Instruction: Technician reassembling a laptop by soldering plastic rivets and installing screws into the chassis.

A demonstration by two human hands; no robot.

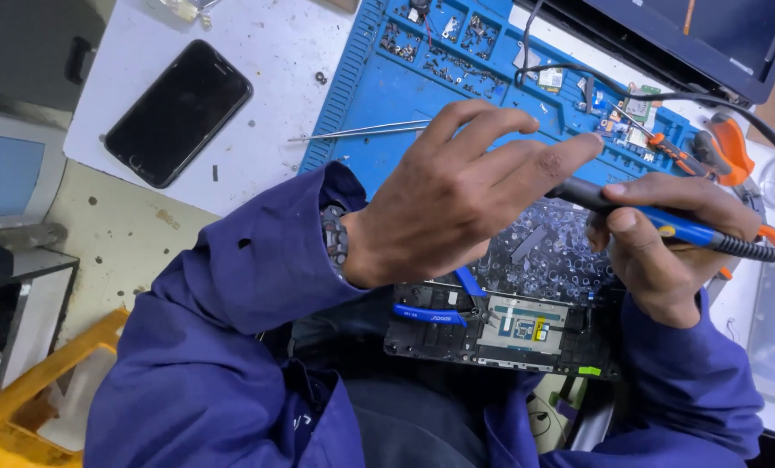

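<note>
Gripping a soldering iron (664,224) by its blue and black handle, the right hand (660,251) is closed tight round it, the tip pointing left toward the left hand (465,191). The left hand hovers above the work with fingers spread and slightly curled, clamped on nothing that can be seen; its fingertips lie just beside the iron's tip. Under both hands lies an opened laptop base (526,303), keyboard backing up, with a small circuit board (524,325) near its lower edge. Blue-handled cutters (435,314) rest on the base below the left wrist. Beyond, a blue work mat (387,95) carries tweezers (361,132) and trays of small screws. A dark phone (178,113) lies face up on the white table (266,61), well apart to the left.
</note>
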